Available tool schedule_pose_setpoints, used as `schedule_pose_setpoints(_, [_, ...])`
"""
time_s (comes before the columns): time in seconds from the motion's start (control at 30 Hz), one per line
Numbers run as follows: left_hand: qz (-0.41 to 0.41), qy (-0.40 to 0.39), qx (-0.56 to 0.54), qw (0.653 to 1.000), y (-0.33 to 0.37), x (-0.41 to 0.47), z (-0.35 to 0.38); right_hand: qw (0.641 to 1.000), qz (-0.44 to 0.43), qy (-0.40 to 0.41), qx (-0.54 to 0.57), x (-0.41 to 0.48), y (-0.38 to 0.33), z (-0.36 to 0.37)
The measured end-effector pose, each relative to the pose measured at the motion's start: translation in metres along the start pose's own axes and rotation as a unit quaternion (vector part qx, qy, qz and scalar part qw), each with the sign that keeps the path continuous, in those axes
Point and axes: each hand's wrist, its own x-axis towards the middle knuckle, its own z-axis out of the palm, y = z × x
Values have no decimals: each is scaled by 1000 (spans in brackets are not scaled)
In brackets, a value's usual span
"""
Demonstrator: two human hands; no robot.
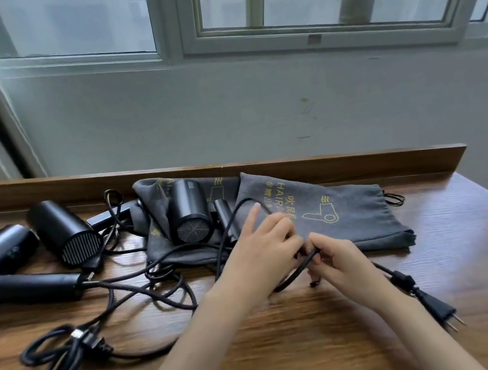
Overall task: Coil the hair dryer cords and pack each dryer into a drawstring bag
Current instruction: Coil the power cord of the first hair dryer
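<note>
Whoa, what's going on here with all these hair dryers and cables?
A person is tidying one black cord. The left hand and right hand both grip it in front of a grey drawstring bag. Its plug lies on the wooden table. One dryer rests on the bags. A second dryer and a third dryer lie at the left, cords loose. None of these dryers is in a bag.

grey drawstring bag (pixel 357 221) | yellow print "HAIR", rest hidden | Chinese characters | dryer icon

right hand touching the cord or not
Touching. The head view shows the right hand pinching the cord between curled fingers and thumb.
</note>
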Motion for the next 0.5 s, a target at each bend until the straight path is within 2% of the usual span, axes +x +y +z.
schedule_pose_setpoints(0.03, [14,19,10,1000,-4,1,-2,1000,4,4,10,0,1,0])
schedule_pose_setpoints(0.1, [-2,36,-49,998,-15,-3,-8,1000,10,10,18,1,4,0])
schedule_pose_setpoints(0.17, [-121,72,-152,978,-31,-13,-22,1000,5,7,2,3,10,-1])
schedule_pose_setpoints(0.2, [-195,95,-200,955,-42,-19,-28,1000,6,0,-14,3,13,-1])
schedule_pose_setpoints(0.27, [-310,164,-267,898,-67,-32,-40,999,3,-6,-43,2,15,1])
schedule_pose_setpoints(0.33, [-394,200,-336,832,-89,-41,-49,999,-7,11,-42,4,14,3])
schedule_pose_setpoints(0.43, [-462,243,-531,668,-91,-46,-44,999,-16,21,-39,8,15,6])
schedule_pose_setpoints(0.5, [-474,283,-607,572,-86,-47,-43,999,2,25,-29,5,19,4])
